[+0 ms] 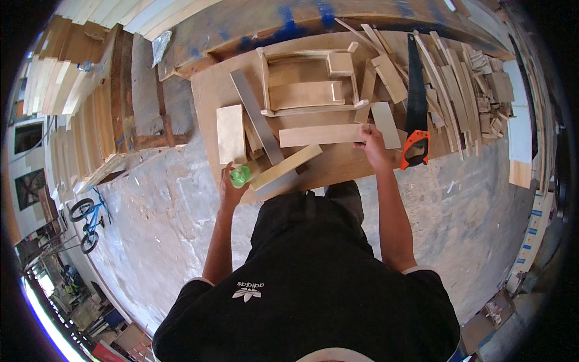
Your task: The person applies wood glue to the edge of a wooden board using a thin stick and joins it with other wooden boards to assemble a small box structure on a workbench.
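My left hand (229, 192) is closed round a green see-through object (240, 175), round from above, perhaps a bottle, at the table's near left. With my right hand (375, 148) I grip the right end of a flat wooden board (319, 135), which lies roughly level across the table's middle. A second, paler wooden strip (288, 168) slants between my hands. Left of centre lie a wide light block (230, 134) and a long grey-brown strip (256, 114). Beyond the board stands a small wooden frame (307, 112) with blocks inside it.
A handsaw (416, 102) with an orange and black handle lies right of my right hand. Long strips (449, 90) and stacked offcuts (491, 96) fill the table's right side. Timber piles (90, 127) stand at the left. A blue bicycle (90, 222) is on the floor further left.
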Available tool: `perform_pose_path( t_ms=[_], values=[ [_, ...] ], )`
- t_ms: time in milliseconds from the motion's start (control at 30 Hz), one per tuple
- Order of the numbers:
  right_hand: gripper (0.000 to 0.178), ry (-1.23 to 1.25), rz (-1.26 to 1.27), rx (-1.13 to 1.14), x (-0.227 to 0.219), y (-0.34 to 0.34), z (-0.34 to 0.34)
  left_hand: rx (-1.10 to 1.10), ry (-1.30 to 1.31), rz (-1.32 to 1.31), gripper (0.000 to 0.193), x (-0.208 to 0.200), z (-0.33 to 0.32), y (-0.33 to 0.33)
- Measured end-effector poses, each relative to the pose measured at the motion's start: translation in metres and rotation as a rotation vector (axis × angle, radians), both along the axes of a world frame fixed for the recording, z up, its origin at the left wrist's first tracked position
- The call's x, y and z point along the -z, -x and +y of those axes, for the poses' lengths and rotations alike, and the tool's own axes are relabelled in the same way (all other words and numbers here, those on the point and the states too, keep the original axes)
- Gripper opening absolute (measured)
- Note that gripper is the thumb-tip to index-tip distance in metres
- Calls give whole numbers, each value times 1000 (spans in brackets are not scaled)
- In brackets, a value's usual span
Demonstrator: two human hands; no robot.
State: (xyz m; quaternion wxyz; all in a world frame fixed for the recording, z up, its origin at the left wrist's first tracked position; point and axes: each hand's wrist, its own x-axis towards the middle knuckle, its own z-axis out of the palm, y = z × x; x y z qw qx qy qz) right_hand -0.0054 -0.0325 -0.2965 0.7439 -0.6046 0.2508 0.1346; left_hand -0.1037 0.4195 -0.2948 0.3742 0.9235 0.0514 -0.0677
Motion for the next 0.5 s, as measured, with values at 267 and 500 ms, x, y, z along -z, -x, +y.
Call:
perform_pose_path(
  t_ms=[267, 500],
  values=[
    [29, 39, 14, 10, -4, 2, 0, -133, 16, -276, 78, -33, 56, 21],
    [24, 144, -17, 65, 6, -4, 5, -239, 587, -146, 25, -67, -74, -66]
  ],
)
